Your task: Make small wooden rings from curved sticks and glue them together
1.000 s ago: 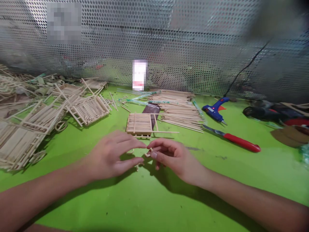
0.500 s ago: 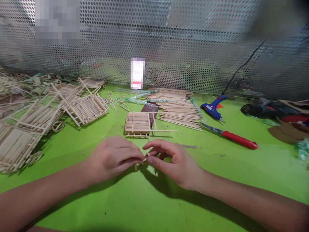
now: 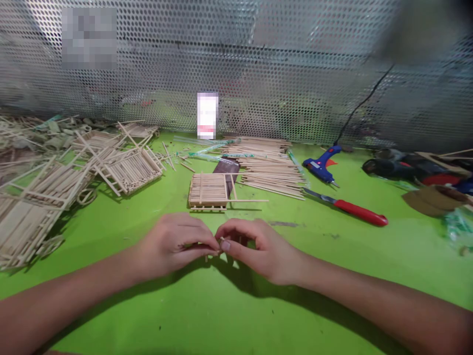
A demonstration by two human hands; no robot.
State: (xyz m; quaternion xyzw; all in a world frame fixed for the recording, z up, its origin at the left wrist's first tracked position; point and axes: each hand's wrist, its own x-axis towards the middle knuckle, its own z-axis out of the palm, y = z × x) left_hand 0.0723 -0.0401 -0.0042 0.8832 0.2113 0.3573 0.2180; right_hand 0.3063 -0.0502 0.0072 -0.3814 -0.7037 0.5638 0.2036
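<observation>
My left hand [image 3: 177, 244] and my right hand [image 3: 260, 251] meet low over the green table, fingertips close together. Between the left thumb and fingers is a small wooden stick piece [image 3: 207, 257], mostly hidden by the hand. The right thumb and forefinger pinch the pale end of a short stick [image 3: 222, 239] right beside it. Whether the two pieces are joined I cannot tell. Just beyond the hands lies a small cart body made of sticks [image 3: 209, 190], its two long shafts pointing right.
Several stick carts [image 3: 135, 170] crowd the left side. Behind the small cart lie a dark block [image 3: 231, 169] and a pile of thin sticks [image 3: 273, 167]. At right are a blue glue gun [image 3: 321, 165], a red-handled knife [image 3: 360, 212] and a brown cap-like thing [image 3: 432, 199]. Perforated metal sheeting [image 3: 288, 74] closes the back.
My right forefinger has curled down and come nearer the left fingertips, closing on the short stick. The whole view has shifted slightly; the things on the table lie as before.
</observation>
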